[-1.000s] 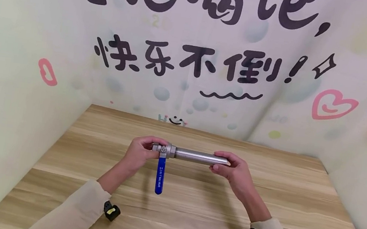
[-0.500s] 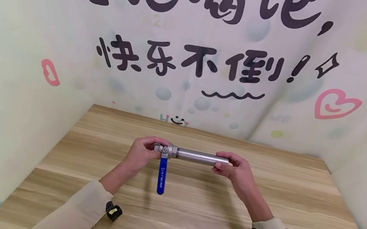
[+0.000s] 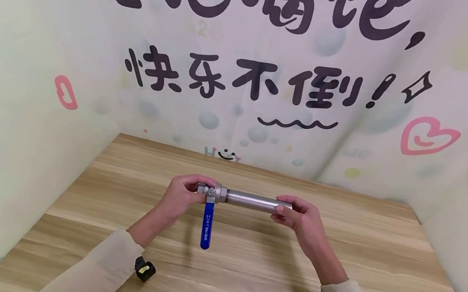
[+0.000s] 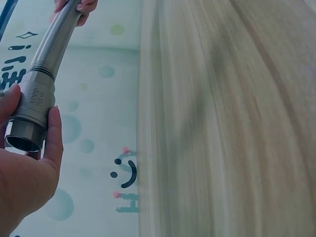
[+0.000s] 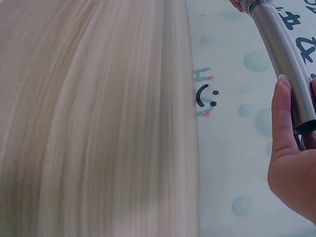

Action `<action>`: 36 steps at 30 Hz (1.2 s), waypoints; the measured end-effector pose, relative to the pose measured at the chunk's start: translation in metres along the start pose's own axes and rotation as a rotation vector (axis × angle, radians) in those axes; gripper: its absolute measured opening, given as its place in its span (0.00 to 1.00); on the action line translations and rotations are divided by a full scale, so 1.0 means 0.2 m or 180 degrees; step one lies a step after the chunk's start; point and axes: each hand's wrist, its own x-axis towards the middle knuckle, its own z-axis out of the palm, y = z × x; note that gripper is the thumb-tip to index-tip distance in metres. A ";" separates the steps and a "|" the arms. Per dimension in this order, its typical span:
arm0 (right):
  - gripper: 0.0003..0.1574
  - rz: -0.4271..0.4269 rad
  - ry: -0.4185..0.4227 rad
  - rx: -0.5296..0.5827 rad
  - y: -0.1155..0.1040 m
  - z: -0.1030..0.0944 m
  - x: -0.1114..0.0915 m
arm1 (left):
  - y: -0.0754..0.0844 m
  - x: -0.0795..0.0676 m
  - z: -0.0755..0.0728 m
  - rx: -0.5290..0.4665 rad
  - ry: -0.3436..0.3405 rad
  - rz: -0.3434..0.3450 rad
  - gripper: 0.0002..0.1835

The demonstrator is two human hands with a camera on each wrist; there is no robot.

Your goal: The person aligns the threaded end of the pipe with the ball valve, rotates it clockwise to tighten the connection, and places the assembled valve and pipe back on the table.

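A silver ball valve (image 3: 212, 192) with a long blue lever (image 3: 207, 227) is joined to a straight metal pipe (image 3: 253, 201). My left hand (image 3: 180, 193) grips the valve body at its outer end; the lever hangs toward me. At the opposite end, my right hand (image 3: 302, 216) holds the pipe, thumb in front and fingers behind. The left wrist view shows the valve's open hexagonal end (image 4: 24, 136) between thumb and fingers, and threads (image 4: 43, 66) where the pipe enters. In the right wrist view the pipe's open end (image 5: 305, 126) sits just above my palm.
Below the hands lies a wood-grain table (image 3: 234, 271), with the shadows of both arms on it. A white printed cloth backdrop (image 3: 218, 129) with black lettering rises behind and at both sides. Black wrist cameras (image 3: 144, 269) are worn at both sleeves.
My right thumb has shifted up across the front of the pipe's end, and the fingers have moved slightly around it. The left hand keeps its grip on the valve.
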 end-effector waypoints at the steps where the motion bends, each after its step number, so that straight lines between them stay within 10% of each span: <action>1: 0.23 0.0003 0.0015 -0.0007 0.00 0.00 0.00 | 0.00 0.00 0.00 0.0012 -0.0006 0.0009 0.15; 36: 0.25 -0.0094 -0.0132 -0.0042 0.01 -0.02 -0.02 | -0.02 0.00 0.01 -0.0015 -0.0076 0.0013 0.15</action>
